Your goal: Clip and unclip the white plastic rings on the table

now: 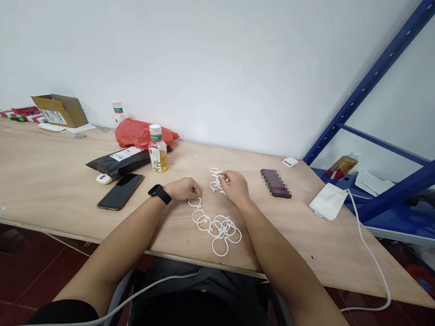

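Observation:
My left hand (184, 189), a black watch on its wrist, is closed with curled fingers on the upper edge of a white plastic ring (195, 205). Farther from me, my right hand (235, 186) has thumb and forefinger pinched at a small heap of white rings (213, 185); the fingers partly cover it. Between my forearms lies a larger cluster of overlapping white rings (221, 231), each thin and round with a small clasp-like lump.
Left of my hands are a dark phone (121, 192), a black parcel (119, 160), a drink bottle (158, 151) and a red bag (135, 131). On the right lie a blurred dark object (276, 183) and a white power bank (328, 201) with a cable. A blue rack (371, 70) stands beyond.

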`<state>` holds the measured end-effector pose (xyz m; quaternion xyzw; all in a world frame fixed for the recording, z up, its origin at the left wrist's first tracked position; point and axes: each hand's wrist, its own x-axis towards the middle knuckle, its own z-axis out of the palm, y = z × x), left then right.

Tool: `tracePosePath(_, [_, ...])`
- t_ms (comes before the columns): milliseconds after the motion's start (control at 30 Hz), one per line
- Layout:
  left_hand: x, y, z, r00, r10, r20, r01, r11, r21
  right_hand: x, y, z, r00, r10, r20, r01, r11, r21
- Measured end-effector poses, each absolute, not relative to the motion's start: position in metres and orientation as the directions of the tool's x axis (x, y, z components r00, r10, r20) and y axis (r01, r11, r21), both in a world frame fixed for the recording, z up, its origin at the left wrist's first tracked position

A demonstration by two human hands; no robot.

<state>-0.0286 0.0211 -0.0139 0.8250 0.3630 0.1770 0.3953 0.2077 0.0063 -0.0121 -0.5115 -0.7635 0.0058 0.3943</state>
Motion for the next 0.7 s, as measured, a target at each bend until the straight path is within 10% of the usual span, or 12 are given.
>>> tracePosePath(300, [-0.012, 0.025, -0.019, 0.179, 0.881, 0.438, 0.508, -0.464, 0.725, 0.191, 0.003, -0.022, -0.204, 0.844, 0.497, 0.444, 0.532, -0.721])
tracePosePath(700, [0.002, 0.01, -0.016, 0.287, 0.764, 0.578, 0.459, -0.639, 0.617, 0.189, 0.0, -0.019, -0.197, 0.825, 0.53, 0.392, 0.562, -0.728])
